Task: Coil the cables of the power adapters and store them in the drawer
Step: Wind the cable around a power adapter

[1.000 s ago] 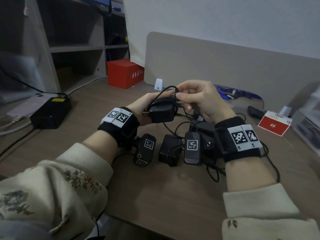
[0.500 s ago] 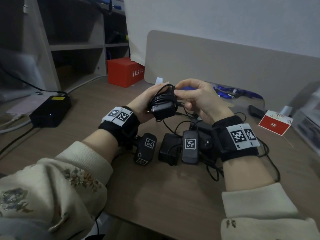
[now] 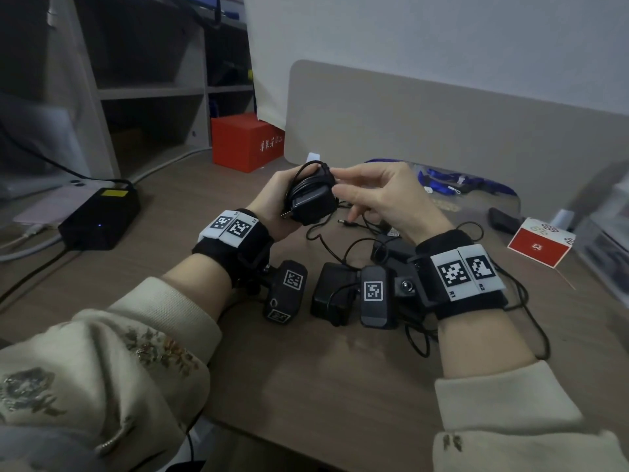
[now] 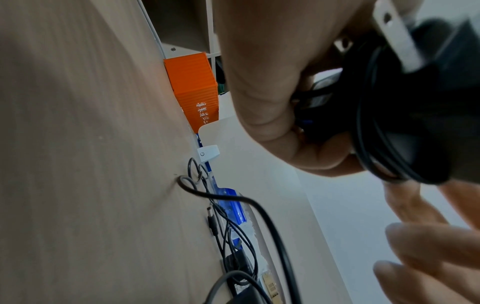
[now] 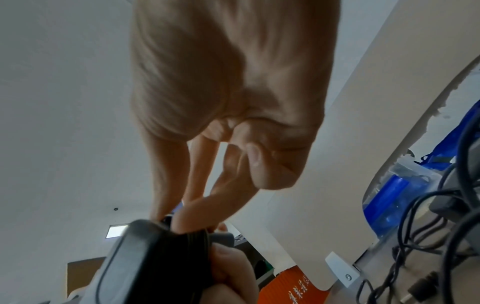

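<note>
Both hands up over the desk (image 3: 306,386), winding one adapter's lead.

My left hand (image 3: 272,202) grips the black power adapter (image 3: 311,202) by its body, prongs toward my wrist, so the wrapped cable (image 3: 315,173) can't slip off. My right hand (image 3: 381,195) has thumb and forefinger at the top of the coil; whether they pinch the lead I can't tell. A loose tail with its barrel plug (image 3: 345,222) hangs to the desk, so winding isn't finished. Other adapters (image 3: 332,294) lie tangled beneath my wrists, waiting. No drawer in sight.
</note>
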A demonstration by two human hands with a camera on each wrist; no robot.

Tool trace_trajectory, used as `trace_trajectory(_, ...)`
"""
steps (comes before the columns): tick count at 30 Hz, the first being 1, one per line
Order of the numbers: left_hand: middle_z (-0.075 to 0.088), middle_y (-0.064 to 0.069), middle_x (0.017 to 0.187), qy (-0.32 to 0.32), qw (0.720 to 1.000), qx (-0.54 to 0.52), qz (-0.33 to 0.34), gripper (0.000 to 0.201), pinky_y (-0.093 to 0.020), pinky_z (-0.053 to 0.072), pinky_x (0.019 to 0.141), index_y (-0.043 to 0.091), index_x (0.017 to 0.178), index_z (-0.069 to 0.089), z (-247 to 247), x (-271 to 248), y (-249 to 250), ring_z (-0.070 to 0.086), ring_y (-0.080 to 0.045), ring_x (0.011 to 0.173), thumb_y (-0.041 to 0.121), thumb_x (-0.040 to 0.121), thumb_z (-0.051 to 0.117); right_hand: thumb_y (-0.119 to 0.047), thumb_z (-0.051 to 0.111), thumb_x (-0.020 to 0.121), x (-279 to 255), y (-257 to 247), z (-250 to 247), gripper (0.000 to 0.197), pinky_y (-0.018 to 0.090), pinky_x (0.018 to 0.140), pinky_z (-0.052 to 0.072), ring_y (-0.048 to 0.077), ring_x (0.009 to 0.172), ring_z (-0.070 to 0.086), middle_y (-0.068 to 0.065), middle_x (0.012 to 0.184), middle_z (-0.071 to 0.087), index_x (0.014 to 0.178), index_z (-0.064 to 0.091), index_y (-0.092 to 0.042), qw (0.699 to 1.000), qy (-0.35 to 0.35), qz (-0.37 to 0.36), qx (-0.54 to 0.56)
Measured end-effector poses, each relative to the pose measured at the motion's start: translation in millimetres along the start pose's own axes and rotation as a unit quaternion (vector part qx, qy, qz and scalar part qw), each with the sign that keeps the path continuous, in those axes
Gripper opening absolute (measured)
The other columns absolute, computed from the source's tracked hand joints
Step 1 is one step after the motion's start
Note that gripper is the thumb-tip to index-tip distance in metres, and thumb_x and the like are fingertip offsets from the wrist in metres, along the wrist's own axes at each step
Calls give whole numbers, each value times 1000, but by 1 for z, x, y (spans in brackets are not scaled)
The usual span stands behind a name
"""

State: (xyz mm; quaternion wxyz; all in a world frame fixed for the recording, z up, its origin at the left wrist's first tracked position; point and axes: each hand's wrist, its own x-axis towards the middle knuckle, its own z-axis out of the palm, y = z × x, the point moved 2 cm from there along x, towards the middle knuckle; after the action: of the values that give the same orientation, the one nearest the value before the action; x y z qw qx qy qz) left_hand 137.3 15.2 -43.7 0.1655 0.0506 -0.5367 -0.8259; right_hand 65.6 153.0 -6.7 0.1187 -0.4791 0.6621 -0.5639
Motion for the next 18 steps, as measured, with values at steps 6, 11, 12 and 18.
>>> trace_trajectory(6,71,-1,75,5,1000,-20,-10,42,-18,51,61,14,83,75,-1,1,0,66,-9,65,26,102,39,4,70,83,2,4,-1,34,21,66,56,9,55,61,16,98,73,116,67,-1,999,-9,-31,-44)
trace_trajectory(11,68,-1,73,20,999,-15,-23,37,-19,51,59,13,84,71,-2,3,-1,64,-10,61,27,101,41,-5,74,82,3,7,-1,28,23,56,54,17,57,60,5,91,73,109,72,-11,992,19,-44,-119)
trace_trajectory(12,66,-1,75,27,999,-1,-28,29,-20,50,59,13,92,65,-2,3,-2,63,-11,62,28,101,42,-8,75,81,3,8,-1,27,19,52,49,12,51,53,4,90,72,107,72,-14,989,24,-49,-137)
trace_trajectory(18,65,4,66,43,997,53,-48,25,-17,47,51,16,98,60,-6,5,-1,61,-9,57,34,101,44,-12,75,80,4,13,0,27,16,48,39,11,49,37,2,89,70,105,72,-20,985,42,-62,-153)
